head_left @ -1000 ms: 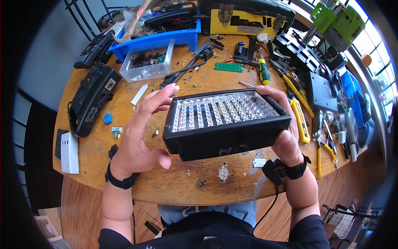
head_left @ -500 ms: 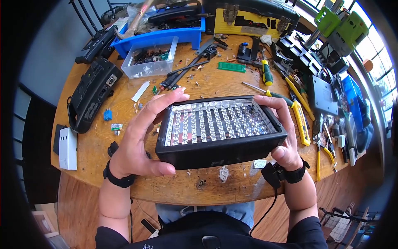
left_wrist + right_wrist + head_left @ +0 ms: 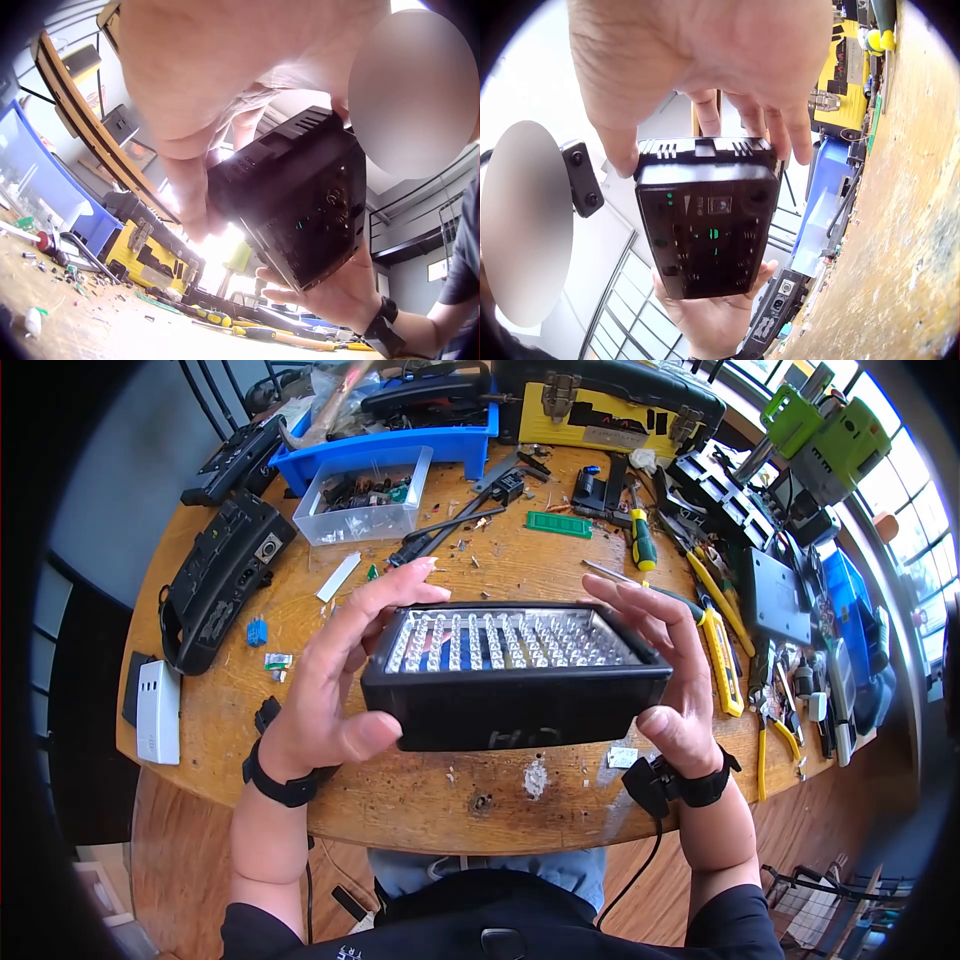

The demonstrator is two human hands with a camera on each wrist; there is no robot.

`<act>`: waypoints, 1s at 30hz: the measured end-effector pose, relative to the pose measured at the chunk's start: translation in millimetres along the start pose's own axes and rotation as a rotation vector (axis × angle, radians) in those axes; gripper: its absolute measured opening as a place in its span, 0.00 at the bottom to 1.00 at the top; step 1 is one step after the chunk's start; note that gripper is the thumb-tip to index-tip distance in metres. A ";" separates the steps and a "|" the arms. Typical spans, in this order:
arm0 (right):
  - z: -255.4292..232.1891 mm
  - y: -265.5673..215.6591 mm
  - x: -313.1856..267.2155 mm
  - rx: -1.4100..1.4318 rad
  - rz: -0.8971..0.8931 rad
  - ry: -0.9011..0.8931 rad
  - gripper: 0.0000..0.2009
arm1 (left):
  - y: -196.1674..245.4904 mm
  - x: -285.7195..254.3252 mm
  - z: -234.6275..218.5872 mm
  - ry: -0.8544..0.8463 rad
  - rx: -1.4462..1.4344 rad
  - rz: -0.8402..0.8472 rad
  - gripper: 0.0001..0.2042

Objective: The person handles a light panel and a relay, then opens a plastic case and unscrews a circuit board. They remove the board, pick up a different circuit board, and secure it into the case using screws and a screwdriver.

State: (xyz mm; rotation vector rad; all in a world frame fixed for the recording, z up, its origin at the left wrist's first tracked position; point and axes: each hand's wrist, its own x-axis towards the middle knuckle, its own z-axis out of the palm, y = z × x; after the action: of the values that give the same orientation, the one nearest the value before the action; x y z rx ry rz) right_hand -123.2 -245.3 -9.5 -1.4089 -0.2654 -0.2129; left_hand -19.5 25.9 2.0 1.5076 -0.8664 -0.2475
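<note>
Above the table a black box-shaped LED light (image 3: 515, 710) is held between both hands, its rows of clear LEDs facing up and its long plain side toward me. My left hand (image 3: 335, 680) grips its left end, thumb at the near corner and fingers along the far corner. At the right end, my right hand (image 3: 680, 670) grips with its thumb on the near corner and fingers at the back. Both wrist views show the dark underside of the LED light (image 3: 697, 232), with small green marks and vent slots on an end.
A clear bin (image 3: 360, 510) of small parts and a blue tray (image 3: 390, 455) stand at the back left. A yellow-fronted toolbox (image 3: 590, 420) sits behind. Screwdrivers, a yellow utility knife (image 3: 722, 665) and pliers (image 3: 765, 745) lie on the right. Black equipment (image 3: 225, 585) stands left.
The LED light first tipped its LED face toward me, then tipped back, showing more of its near side. It has shifted left with both hands. The left thumb has come to its near corner.
</note>
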 end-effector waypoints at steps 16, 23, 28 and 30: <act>-7.4 7.0 3.1 -0.015 -0.285 -0.084 0.33 | -0.7 -0.2 3.0 -0.053 0.016 0.005 0.50; -8.1 11.6 5.0 0.139 -0.346 -0.117 0.23 | -0.5 0.3 0.9 -0.075 0.107 0.022 0.50; -8.8 11.7 4.6 0.103 -0.345 -0.107 0.21 | -1.5 0.7 -0.4 -0.082 0.122 0.029 0.51; -8.6 11.3 4.5 0.100 -0.340 -0.100 0.21 | -1.3 0.7 -0.3 -0.083 0.125 0.035 0.51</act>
State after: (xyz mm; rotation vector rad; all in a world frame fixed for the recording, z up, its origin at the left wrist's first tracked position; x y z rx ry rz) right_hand -115.0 -252.1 -20.0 -1.2712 -0.5918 -0.4025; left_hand -18.4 25.5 1.1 1.6054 -0.9885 -0.2355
